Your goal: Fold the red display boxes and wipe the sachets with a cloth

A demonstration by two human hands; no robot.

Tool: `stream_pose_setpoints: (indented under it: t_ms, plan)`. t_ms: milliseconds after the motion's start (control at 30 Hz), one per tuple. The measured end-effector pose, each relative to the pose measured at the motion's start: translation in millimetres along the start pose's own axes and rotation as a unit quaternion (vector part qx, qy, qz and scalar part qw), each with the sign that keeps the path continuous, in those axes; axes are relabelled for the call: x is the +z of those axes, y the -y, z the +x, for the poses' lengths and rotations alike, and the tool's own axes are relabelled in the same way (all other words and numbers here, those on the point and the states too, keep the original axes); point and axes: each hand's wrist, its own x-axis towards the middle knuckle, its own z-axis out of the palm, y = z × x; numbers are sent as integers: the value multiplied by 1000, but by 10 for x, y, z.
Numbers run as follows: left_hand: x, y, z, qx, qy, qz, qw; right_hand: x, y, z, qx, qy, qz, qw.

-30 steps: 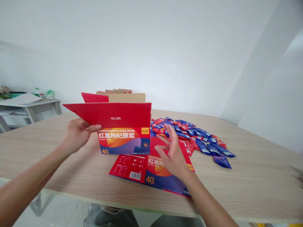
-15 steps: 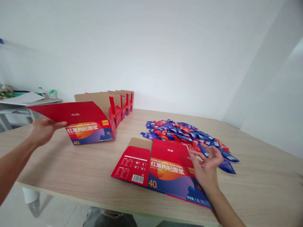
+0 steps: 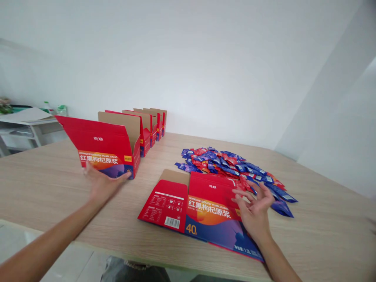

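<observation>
Tabletop [image 3: 123,219] showing a pale, fine wood grain under a smooth white wall [image 3: 188,58]. Cardboard dominating: glossy printed faces outside, matte brown board inside. Heap of pouches [image 3: 223,160] lying behind and to the right, small, slim, shiny, red and blue, overlapping loosely.

Standing box [image 3: 101,135] sitting upright on the left of the tabletop, open at the top, its red front flap leaning outward and its brown inner panel rising behind. Front face showing red above, an orange swirl, and blue-purple below with white lettering. A row of similar boxes [image 3: 146,137] is stretching away behind it. Flat carton [image 3: 211,219] lying in front of the pouches, creased into panels, barcode (white, near the lower edge) facing up, a brown flap showing at its upper left.

Left hand [image 3: 102,182] reaching to the standing box's lower front, fingers spreading wide, thumb pointing to the lower right corner. Right hand [image 3: 255,209] hovering or resting at the flat carton's right end, cannot tell which; its fingers are curving loosely apart, holding nothing visible.

Against half a second ago: the standing box is now sitting closer in line with the row, and the left hand is no longer pinching its left edge. Flat carton and right hand are staying nearly unchanged.
</observation>
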Motion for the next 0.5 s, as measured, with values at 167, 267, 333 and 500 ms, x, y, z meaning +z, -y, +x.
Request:
stream_pose_setpoints:
  t_ms: [167,267,333,500]
  plan:
    - [170,-215,-9,-5,68,45,997,-4,18,-16,11,4,2,1000]
    - [196,-221,176,-2,69,43,997,-21,25,-27,16,7,-2,1000]
    - [209,-190,274,-3,70,39,997,-28,22,-31,22,11,-4,1000]
    - [239,-158,395,-8,84,30,996,-16,11,-34,31,19,-3,999]
